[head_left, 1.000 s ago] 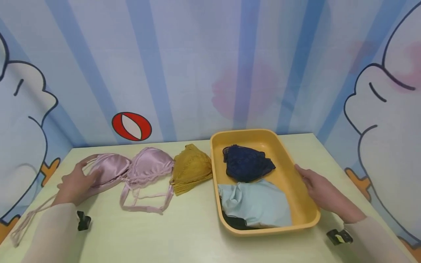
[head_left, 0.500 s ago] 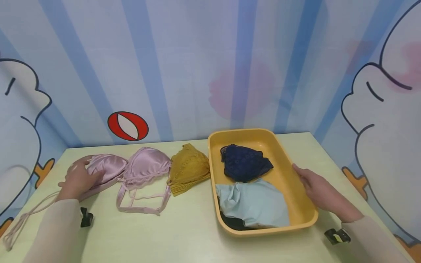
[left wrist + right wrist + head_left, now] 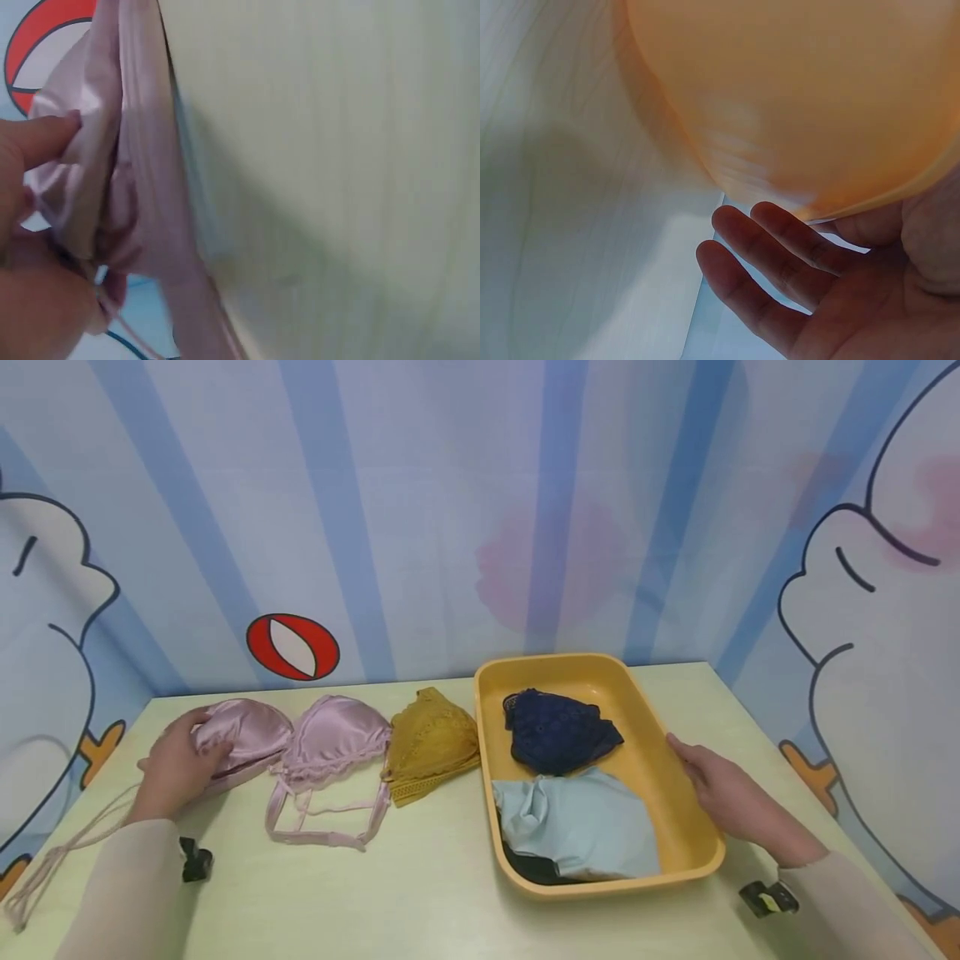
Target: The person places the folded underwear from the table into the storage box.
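I see left hand (image 3: 178,762) pinching pink satin bra (image 3: 251,728) at its fingertips; lacy pink bra (image 3: 341,735) right of that hand, mustard bra (image 3: 431,737) farther right. Right hand (image 3: 733,795) at rim of yellow tray (image 3: 660,785), some fingers loosely spread, I cannot tell if thumb pinches; navy bra (image 3: 558,732), pale blue cloth (image 3: 588,827) inside, left of hand

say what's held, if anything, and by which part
Left hand: leftmost pink bra, by its cup. Right hand: yellow tub, touching its right side; grip cannot be told.
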Action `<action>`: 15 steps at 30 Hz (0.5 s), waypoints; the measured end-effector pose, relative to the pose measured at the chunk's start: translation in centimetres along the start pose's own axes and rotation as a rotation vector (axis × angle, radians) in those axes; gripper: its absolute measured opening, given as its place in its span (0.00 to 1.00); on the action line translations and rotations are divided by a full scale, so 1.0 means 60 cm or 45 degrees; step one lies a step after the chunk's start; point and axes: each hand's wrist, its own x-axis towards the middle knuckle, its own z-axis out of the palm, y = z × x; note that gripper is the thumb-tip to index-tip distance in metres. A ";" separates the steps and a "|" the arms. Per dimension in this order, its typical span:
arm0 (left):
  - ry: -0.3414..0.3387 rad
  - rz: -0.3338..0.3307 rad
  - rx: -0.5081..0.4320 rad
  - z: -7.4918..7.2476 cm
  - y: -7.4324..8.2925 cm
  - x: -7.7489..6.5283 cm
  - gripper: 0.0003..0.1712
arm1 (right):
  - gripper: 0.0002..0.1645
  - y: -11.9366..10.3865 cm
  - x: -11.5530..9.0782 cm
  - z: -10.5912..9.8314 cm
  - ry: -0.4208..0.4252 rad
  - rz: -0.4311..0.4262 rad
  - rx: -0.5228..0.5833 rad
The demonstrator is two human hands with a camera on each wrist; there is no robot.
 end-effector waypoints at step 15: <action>0.206 0.192 -0.010 -0.072 0.056 -0.036 0.30 | 0.27 -0.002 -0.001 0.000 -0.003 -0.005 -0.010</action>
